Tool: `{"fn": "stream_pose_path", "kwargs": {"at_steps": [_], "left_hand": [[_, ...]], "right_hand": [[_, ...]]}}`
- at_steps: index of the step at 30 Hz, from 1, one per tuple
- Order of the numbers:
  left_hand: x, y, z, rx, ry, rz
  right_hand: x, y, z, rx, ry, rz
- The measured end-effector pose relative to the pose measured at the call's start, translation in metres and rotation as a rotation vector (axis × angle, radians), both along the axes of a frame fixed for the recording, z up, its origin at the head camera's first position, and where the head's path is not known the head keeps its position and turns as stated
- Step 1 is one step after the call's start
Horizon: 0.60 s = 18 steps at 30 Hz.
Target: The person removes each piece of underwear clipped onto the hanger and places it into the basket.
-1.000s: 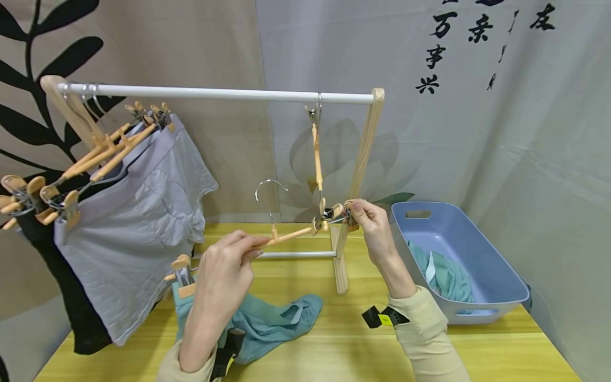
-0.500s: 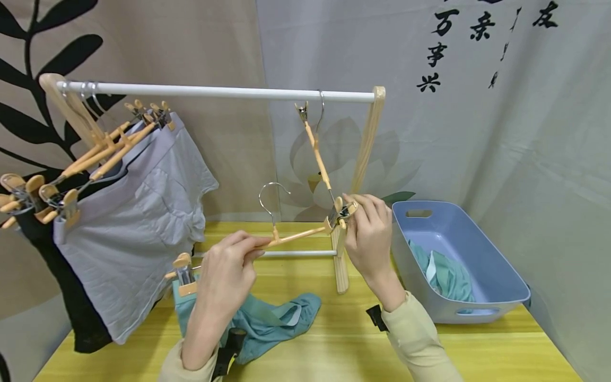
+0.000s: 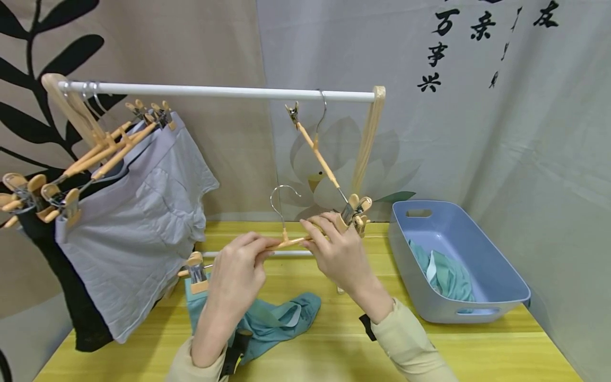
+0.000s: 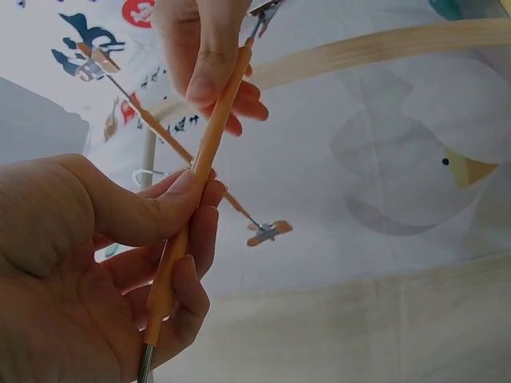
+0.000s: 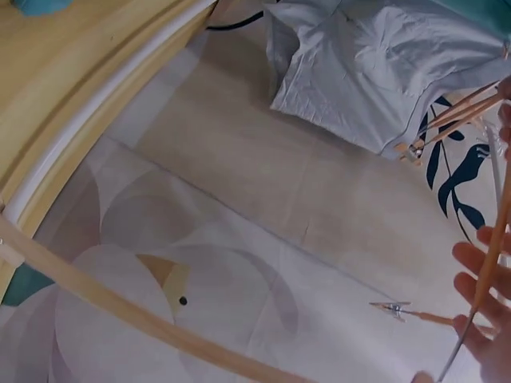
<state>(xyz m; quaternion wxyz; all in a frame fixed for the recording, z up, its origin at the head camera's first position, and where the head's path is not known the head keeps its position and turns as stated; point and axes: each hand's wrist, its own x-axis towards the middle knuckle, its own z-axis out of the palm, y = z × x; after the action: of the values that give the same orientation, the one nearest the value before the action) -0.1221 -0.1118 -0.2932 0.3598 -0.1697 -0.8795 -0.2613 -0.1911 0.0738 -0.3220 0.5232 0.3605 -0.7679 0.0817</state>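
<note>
My left hand [image 3: 238, 270] pinches the wooden bar of a clip hanger [image 4: 215, 132] left of its wire hook, thumb against fingers. The hanger's left clip [image 3: 197, 273] holds a teal garment [image 3: 267, 329] that trails onto the table. Right of the hook, my right hand [image 3: 341, 254] reaches across the same bar; in the right wrist view its fingers [image 5: 473, 287] lie loosely behind the bar, thumb on the other side and apart. The held hanger's right clip overlaps the lower clip of a tilted bare hanger [image 3: 317, 154] on the rail; whether they touch, I cannot tell.
A white rail [image 3: 219, 91] on a wooden stand spans the back. Grey shorts [image 3: 143, 212] and a black garment [image 3: 62, 286] hang from hangers at its left. A blue basket [image 3: 482, 233] with teal cloth [image 3: 448, 278] stands at right on the yellow wooden table [image 3: 343, 350].
My right hand has left the right clip and moved leftward along the bar. The bare hanger's lower end has swung right. The held hanger and left hand have shifted slightly right.
</note>
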Motion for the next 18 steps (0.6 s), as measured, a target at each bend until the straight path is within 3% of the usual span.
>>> {"fn": "stream_pose_path", "kwargs": {"at_steps": [7,18], "left_hand": [[0.0009,0.0019,-0.0016,-0.018,0.039,-0.007],[0.0058,0.0012,0.0,-0.122,0.101,-0.026]], "right_hand": [[0.0004,-0.0061,-0.0051,-0.048,-0.039,0.137],[0.0006,-0.0071,-0.0078,-0.111,-0.008,0.147]]}}
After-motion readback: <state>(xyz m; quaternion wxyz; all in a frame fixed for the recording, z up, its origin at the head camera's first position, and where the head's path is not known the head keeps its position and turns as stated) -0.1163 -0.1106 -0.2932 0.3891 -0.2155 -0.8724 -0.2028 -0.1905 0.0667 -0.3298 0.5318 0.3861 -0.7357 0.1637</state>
